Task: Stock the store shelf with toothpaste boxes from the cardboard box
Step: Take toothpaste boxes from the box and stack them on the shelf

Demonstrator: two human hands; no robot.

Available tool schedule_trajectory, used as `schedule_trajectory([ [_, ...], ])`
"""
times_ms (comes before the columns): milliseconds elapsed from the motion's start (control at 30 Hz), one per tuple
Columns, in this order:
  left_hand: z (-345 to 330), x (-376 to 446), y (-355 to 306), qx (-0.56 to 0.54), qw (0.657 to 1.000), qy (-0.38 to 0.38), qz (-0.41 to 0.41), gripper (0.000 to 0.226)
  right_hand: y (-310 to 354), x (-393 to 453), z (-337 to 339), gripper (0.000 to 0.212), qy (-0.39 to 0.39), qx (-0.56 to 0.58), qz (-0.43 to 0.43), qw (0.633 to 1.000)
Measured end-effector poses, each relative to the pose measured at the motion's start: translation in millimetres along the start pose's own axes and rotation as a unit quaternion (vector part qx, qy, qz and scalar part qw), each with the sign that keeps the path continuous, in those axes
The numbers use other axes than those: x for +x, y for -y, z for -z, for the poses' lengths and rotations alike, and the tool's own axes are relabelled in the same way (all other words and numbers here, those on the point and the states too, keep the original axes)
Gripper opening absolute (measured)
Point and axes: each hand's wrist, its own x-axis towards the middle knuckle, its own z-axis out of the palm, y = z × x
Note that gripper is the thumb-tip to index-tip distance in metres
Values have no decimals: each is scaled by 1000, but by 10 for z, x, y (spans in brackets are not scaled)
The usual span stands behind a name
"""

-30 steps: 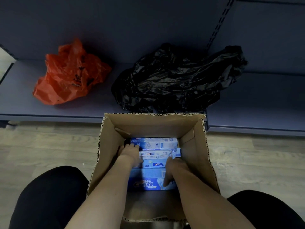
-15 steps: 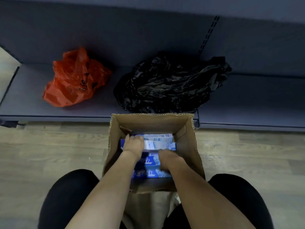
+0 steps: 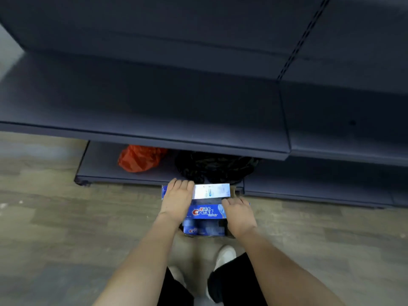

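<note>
Toothpaste boxes (image 3: pixel 206 203) are sitting stacked between both hands above the cardboard box (image 3: pixel 231 234); left hand (image 3: pixel 177 198) is curling fingers over the far end, right hand (image 3: pixel 239 214) is clamping the near-right end, and any slackening squeeze is risking the stack spilling before the shelf (image 3: pixel 154 111)

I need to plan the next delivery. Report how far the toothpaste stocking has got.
Done: nothing stocked; the upper shelf holds no toothpaste. In hand: the left hand and right hand grip a stack of toothpaste boxes between them, below the shelf. Left: placing this stack, then the boxes still visible in the cardboard box.
</note>
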Motion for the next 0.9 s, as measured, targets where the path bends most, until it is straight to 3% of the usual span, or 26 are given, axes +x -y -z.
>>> schedule_trajectory([
  [133,878,-134,169,-11,998,-57,-24,73,92,-440,732,46,-81,12,3,997],
  [233,1495,-188,245,-9,996,-87,-21,75,105,-703,1198,60,-183,6,13,983],
  [333,2030,-230,316,-1,990,-135,-36,59,119,-933,1605,49,-173,33,19,984],
  [400,2332,-238,361,2,985,-164,-55,51,66,-1065,1817,38,-214,39,32,976],
  [700,3518,-87,462,56,950,-276,-133,64,-301,-1454,2819,16,-314,40,82,945],
  [900,4215,236,487,72,940,-308,-124,47,-583,-1581,3509,17,-403,35,83,911],
])
